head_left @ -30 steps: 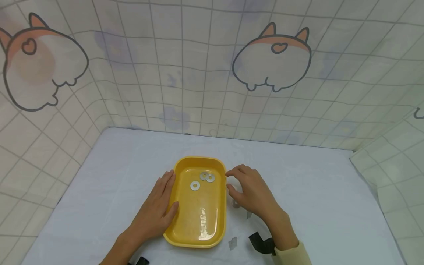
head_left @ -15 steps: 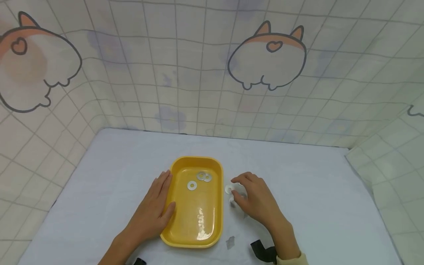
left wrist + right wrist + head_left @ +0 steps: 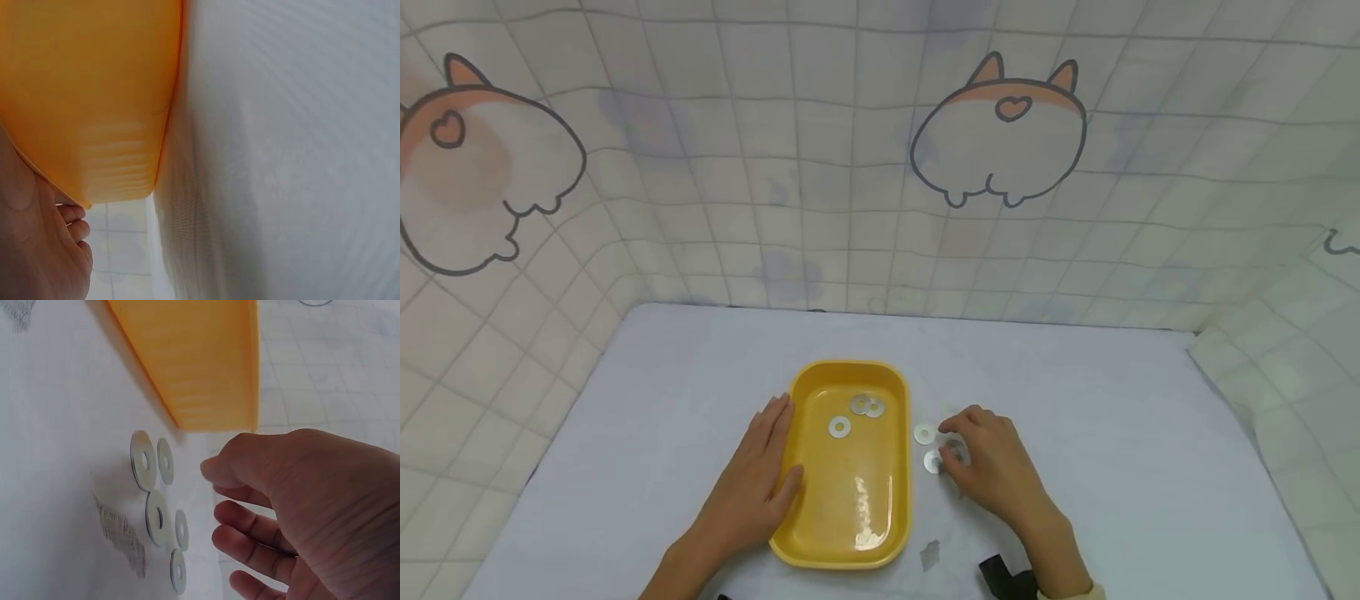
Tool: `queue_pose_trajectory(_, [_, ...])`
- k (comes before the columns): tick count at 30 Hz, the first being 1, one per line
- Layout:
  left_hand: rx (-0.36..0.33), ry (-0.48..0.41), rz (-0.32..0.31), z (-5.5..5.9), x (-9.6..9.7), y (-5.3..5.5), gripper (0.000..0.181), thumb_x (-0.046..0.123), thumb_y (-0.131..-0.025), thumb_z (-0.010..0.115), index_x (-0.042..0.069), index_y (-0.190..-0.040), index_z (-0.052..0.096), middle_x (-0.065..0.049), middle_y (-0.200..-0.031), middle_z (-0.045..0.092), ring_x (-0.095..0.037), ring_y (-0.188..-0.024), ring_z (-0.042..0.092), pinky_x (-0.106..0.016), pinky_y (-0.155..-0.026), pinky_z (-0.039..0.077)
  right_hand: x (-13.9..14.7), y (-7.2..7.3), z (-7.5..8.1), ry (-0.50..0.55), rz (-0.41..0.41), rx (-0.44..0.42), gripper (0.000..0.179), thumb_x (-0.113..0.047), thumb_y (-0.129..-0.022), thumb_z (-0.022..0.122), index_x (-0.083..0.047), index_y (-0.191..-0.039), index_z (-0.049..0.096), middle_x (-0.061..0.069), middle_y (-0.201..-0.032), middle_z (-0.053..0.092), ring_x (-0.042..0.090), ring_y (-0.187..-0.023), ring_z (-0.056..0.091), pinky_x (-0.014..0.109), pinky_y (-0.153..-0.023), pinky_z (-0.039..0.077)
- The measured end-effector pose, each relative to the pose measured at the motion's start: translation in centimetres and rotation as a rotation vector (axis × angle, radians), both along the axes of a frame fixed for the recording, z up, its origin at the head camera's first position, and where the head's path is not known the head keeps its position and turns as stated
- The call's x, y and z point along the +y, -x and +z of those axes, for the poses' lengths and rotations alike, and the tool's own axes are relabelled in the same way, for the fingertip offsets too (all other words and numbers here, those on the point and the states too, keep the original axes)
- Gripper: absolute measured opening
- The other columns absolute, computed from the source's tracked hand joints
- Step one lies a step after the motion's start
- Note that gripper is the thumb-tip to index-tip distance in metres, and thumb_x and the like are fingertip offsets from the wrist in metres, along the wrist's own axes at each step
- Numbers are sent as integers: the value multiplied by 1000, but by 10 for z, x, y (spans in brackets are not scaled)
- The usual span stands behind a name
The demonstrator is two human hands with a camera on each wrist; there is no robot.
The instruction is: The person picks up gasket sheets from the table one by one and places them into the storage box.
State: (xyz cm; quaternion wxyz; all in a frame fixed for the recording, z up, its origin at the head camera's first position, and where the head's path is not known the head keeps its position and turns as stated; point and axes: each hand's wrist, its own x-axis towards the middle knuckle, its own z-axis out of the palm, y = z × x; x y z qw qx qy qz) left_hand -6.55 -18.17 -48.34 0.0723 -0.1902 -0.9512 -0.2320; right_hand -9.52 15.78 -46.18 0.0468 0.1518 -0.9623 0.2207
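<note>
Just now, the right hand (image 3: 996, 458) had left the tray's right edge, where it was a second earlier, and had come down right of centre, over the loose washers (image 3: 138, 464). That brought two of them into clear view at the hand's left, and more lay beneath it, so the fingers were now among the washers rather than at the tray (image 3: 842, 500). Thumb and forefinger stood apart, the other fingers loosely bent, and nothing showed in their grip. Five loose washers lay on the cloth (image 3: 1075, 383), left of the fingers in the right wrist view, and the fingers looked clear of them. Meanwhile, the count inside the tray was unchanged: three washers (image 3: 832, 427) near its far end, two overlapping. The tray itself sat at lower centre, the left hand (image 3: 748, 483) resting along its left side as before, fingers straight. A grey patch (image 3: 930, 556) showed at lower right of the tray.
</note>
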Motion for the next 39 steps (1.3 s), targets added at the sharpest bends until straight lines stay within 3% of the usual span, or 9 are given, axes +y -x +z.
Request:
queue_pose_trajectory(10, [53, 3, -7, -1, 1, -1, 80, 19, -100, 63, -2, -166, 24, -19, -174, 26, -39, -161, 28, -20, -135, -6, 5, 2, -9, -1, 15, -99, 21, -11, -86, 82, -14, -106, 78, -1, -104, 73, 20, -100, 66, 49, -102, 54])
queue_pose_trajectory(21, [40, 0, -3, 0, -1, -3, 80, 19, -101, 63, -1, -167, 22, -18, -176, 24, -39, -161, 27, -22, -136, -5, 5, 2, -8, -50, -13, -141, 20, -11, -87, 81, -16, -106, 78, 2, -110, 74, 22, -104, 66, 48, -101, 56])
queue_pose_trajectory(39, [28, 4, 4, 1, -1, -2, 80, 20, -101, 62, 0, -167, 22, -19, -175, 25, -38, -162, 26, -26, -137, -3, 6, 4, -5, -72, -60, -190, 19, -20, -87, 86, -14, -103, 77, 0, -97, 74, 16, -90, 64, 48, -100, 57])
